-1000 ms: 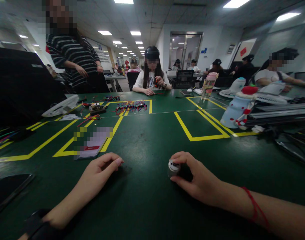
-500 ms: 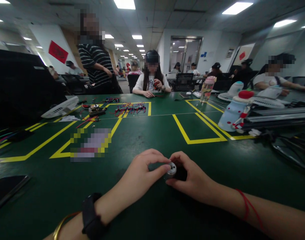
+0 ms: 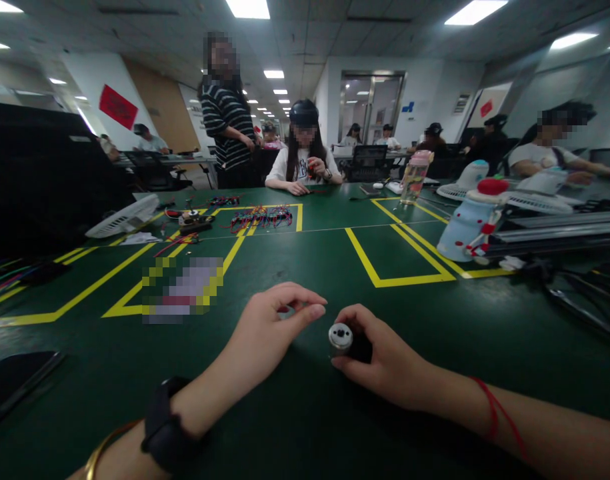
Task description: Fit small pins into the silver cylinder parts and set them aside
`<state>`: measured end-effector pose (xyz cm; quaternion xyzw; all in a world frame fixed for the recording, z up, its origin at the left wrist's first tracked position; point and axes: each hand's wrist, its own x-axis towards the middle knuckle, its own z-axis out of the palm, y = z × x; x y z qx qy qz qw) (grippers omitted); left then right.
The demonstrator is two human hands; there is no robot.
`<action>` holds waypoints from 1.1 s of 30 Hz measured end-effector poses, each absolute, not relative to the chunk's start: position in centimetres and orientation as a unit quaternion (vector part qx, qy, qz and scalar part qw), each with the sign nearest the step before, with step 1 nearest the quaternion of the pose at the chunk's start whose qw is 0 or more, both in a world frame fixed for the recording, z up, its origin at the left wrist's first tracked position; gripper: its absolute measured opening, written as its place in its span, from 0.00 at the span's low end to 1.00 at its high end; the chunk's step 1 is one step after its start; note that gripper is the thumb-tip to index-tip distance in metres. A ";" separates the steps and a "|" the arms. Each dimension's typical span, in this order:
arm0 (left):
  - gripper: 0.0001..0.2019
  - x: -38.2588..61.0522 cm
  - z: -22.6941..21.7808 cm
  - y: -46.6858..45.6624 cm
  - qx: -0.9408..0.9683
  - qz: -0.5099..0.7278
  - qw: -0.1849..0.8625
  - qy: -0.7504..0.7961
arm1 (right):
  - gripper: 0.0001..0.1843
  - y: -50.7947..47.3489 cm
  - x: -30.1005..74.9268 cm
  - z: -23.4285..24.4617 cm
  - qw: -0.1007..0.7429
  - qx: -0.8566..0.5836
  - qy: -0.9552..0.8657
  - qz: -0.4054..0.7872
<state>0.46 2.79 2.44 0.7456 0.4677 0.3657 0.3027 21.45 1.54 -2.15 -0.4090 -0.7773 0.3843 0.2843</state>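
Observation:
A small silver cylinder [image 3: 340,340], which looks like a little electric motor, stands upright with its round end facing up; a dark centre and small holes show on that end. Thumb and fingers of my right hand [image 3: 382,350] are closed around its right side. Off to the upper left of it, my left hand [image 3: 279,320] hovers with thumb and fingertips brought together in a pinch, apart from the cylinder. Whatever those fingertips may hold is too small to make out.
Bundled red and blue wires [image 3: 262,217] lie further back on the green table [image 3: 295,267]. A pale blue bottle [image 3: 459,227] with a red top and a clear pink-lidded bottle [image 3: 415,179] stand right. A dark flat device [image 3: 19,383] lies left. A co-worker [image 3: 305,153] sits opposite.
My left hand has moved off the cylinder's top, up and to the left. My right hand keeps its hold in the same place. The standing person behind has shifted right.

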 end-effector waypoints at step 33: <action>0.13 -10.4 -1.8 2.8 0.593 0.416 0.406 0.557 | 0.18 1.4 21.2 -1.9 0.274 -0.421 -0.778 0.379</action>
